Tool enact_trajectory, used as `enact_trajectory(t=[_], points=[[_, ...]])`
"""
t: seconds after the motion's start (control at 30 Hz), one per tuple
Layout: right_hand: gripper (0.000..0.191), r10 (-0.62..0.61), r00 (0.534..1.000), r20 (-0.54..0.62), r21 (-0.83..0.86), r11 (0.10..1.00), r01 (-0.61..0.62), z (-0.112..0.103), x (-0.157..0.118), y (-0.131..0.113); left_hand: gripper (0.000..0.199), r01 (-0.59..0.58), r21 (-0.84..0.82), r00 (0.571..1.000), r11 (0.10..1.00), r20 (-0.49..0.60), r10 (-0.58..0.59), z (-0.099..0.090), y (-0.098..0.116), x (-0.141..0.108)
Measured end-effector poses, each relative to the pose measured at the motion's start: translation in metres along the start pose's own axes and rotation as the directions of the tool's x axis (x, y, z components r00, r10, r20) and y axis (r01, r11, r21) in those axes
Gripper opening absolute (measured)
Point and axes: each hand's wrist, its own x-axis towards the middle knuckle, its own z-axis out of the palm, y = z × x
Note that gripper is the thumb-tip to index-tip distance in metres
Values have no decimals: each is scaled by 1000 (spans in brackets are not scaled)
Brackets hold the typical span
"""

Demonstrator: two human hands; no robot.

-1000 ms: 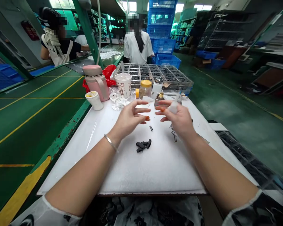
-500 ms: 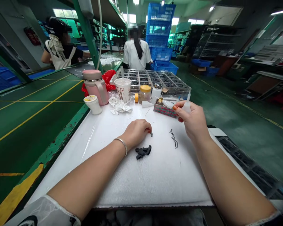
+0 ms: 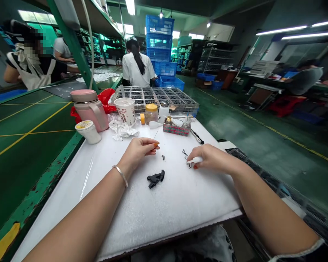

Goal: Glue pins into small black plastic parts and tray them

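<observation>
My left hand [image 3: 141, 148] hovers over the white work surface [image 3: 142, 214] with thumb and fingertips pinched together. Whatever lies between those fingertips is too small or hidden to make out. Just below and right of it is a tiny cluster of dark metal bits [image 3: 163, 157]. Nearer to me lies a small pile of black plastic parts [image 3: 156, 178]. My right hand [image 3: 214, 158] is closed around a small white squeeze bottle [image 3: 196, 159], held tilted low over the thin black pins [image 3: 184, 152]. The hand and bottle partly cover the pins.
Along the back stand a pink insulated mug [image 3: 89, 111], a paper cup [image 3: 125, 111], a yellow-lidded jar [image 3: 151, 114], a patterned box [image 3: 176, 128] and a black-handled tool [image 3: 197, 137]. Behind are a divided tray [image 3: 158, 95] and stacked blue crates [image 3: 160, 47]. Several people sit nearby.
My right hand has brought the squeeze bottle down from beside the patterned box to the black pins, tipping it over. My left hand has lifted away from the dark metal bits. The view has turned right.
</observation>
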Motion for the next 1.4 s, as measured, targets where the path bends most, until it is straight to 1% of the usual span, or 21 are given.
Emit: enact_trajectory(t=[0.1, 0.23, 0.47, 0.6, 0.67, 0.7, 0.73, 0.77, 0.8, 0.83, 0.87, 0.9, 0.93, 0.97, 1.1, 1.2, 1.3, 1.4], points=[[20, 15, 999, -33, -41, 999, -16, 14, -7, 0, 36, 15, -90, 1000, 996, 12, -14, 0, 2, -4], [15, 11, 998, -59, -79, 997, -15, 18, -11, 1, 37, 5, -164, 1000, 986, 6, -4, 0, 9, -12], [17, -27, 994, -101, -124, 992, 14, 18, -11, 4, 28, 4, -150, 999, 989, 54, 4, 0, 12, -16], [19, -70, 992, -105, -159, 986, 53, 22, -11, 7, 23, 15, -118, 998, 993, 56, -8, 0, 12, -14], [20, -93, 990, -110, -179, 981, 72, 23, -12, 8, 22, 9, -47, 998, 999, 54, -7, -2, 12, -13], [20, -103, 988, -112, -188, 979, 81, 23, -12, 9, 22, 6, 29, 998, 1000, 57, -8, -4, 11, -12], [19, -113, 987, -115, -196, 977, 89, 24, -12, 9, 20, 2, 145, 998, 989, 59, -11, -6, 10, -10], [18, -123, 985, -118, -203, 974, 98, 24, -13, 10, 19, -6, 292, 998, 956, 67, -14, -8, 9, -9], [17, -134, 984, -121, -209, 972, 106, 23, -13, 10, 16, -19, 449, 997, 894, 81, -19, -10, 8, -7], [17, -143, 982, -123, -214, 970, 114, 23, -13, 11, 14, -37, 587, 995, 809, 98, -26, -12, 6, -6], [17, -151, 981, -124, -220, 968, 121, 23, -14, 11, 12, -55, 690, 993, 722, 114, -33, -14, 5, -5], [18, -157, 979, -126, -225, 966, 126, 23, -14, 11, 11, -70, 752, 991, 655, 125, -38, -16, 4, -4], [18, -163, 978, -129, -232, 964, 130, 24, -14, 12, 11, -82, 781, 990, 619, 134, -39, -17, 4, -4], [18, -168, 977, -131, -237, 962, 133, 24, -13, 12, 12, -90, 787, 989, 611, 141, -36, -17, 4, -5], [15, -200, 970, -138, -241, 957, 163, 26, -11, 15, 14, -138, 759, 985, 636, 171, 10, -19, 11, -12], [13, -230, 962, -144, -194, 960, 201, 25, -10, 17, 11, -194, 741, 973, 643, 230, 29, -19, 19, -19], [13, -208, 955, -211, -80, 977, 195, 22, -7, 16, 10, -208, 732, 956, 649, 292, -22, -16, 25, -27], [11, -140, 942, -306, 45, 986, 162, 16, 2, 10, 10, -207, 778, 937, 593, 332, -108, -11, 29, -35]])
